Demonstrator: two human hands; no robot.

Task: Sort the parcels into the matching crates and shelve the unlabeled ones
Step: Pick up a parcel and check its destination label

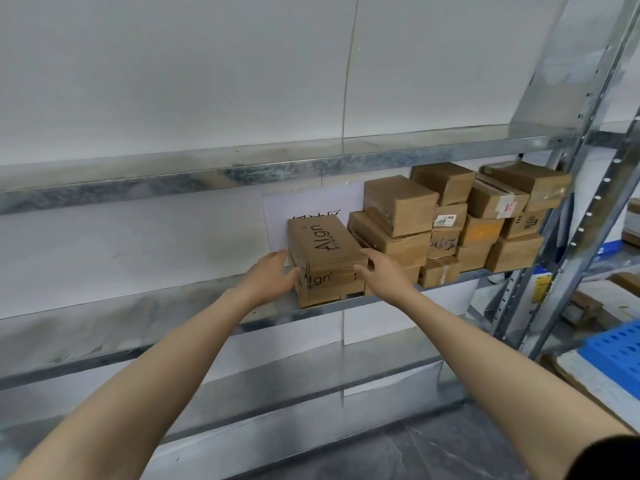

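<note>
A brown cardboard parcel printed "Align" sits on the middle metal shelf, close to its front edge. My left hand lies flat against the parcel's left side, thumb on the front face. My right hand touches the parcel's right side, fingers stretched along the top edge and thumb on the front. To the right of this parcel, a stack of several brown parcels fills the same shelf; some carry labels or handwriting.
A white paper sign hangs on the wall behind the parcel. Another metal shelf runs above. A perforated upright post stands at the right. A blue perforated crate and flat cartons lie at the lower right.
</note>
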